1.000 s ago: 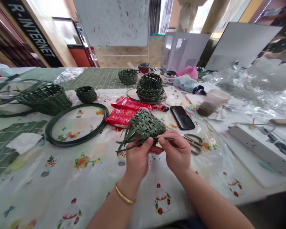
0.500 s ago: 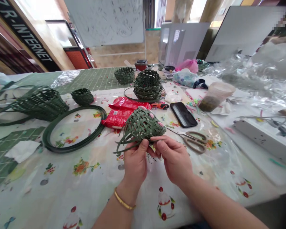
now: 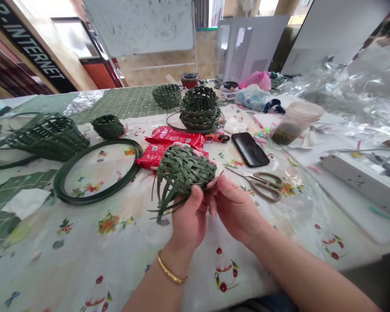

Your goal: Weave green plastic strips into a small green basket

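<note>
A half-woven green basket (image 3: 181,171) of flat strips is held just above the table, its bottom facing up and loose strip ends hanging down at the left. My left hand (image 3: 187,219) grips its near rim with fingers closed. My right hand (image 3: 231,207) pinches a green strip at the rim's right side, thumb and fingers pressed together.
Scissors (image 3: 264,185) lie right of my hands, a black phone (image 3: 250,149) behind them. Red packets (image 3: 174,136), a coil of green strip (image 3: 95,171), several woven baskets (image 3: 199,109), a plastic cup (image 3: 295,126) and a power strip (image 3: 360,180) sit on the flowered tablecloth (image 3: 84,247).
The basket has turned and shifted left in my hands, its loose ends now pointing more downward. My hands came closer together at the rim.
</note>
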Action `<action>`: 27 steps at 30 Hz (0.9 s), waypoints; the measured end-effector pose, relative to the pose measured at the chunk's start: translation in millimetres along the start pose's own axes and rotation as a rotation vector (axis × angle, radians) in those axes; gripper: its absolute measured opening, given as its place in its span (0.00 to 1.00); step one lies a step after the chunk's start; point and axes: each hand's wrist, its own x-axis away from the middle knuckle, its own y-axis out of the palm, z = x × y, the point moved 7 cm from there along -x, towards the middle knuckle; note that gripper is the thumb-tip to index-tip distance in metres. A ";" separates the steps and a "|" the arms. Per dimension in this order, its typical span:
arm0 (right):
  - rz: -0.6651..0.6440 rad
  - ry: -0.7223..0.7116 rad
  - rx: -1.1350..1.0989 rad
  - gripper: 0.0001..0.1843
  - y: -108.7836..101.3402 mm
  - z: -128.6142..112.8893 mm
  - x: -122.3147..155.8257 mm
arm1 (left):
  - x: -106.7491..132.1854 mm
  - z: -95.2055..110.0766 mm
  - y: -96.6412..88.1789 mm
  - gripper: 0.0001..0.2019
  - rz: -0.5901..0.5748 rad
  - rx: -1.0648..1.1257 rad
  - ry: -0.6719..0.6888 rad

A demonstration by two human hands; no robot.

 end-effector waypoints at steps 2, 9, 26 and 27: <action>0.025 -0.028 -0.037 0.15 -1.7 -4.2 0.7 | -1.1 2.5 2.6 0.28 -0.039 0.003 -0.039; -0.101 0.038 0.119 0.10 6.8 -3.4 5.0 | -3.9 1.0 -9.6 0.36 0.115 0.071 -0.116; 0.072 0.090 0.033 0.15 -11.9 -7.3 -3.5 | -11.8 -1.1 -28.8 0.24 0.084 -0.132 -0.175; 0.057 0.086 0.035 0.15 -9.6 -9.7 -2.6 | -12.5 3.1 -27.9 0.23 0.084 -0.151 -0.089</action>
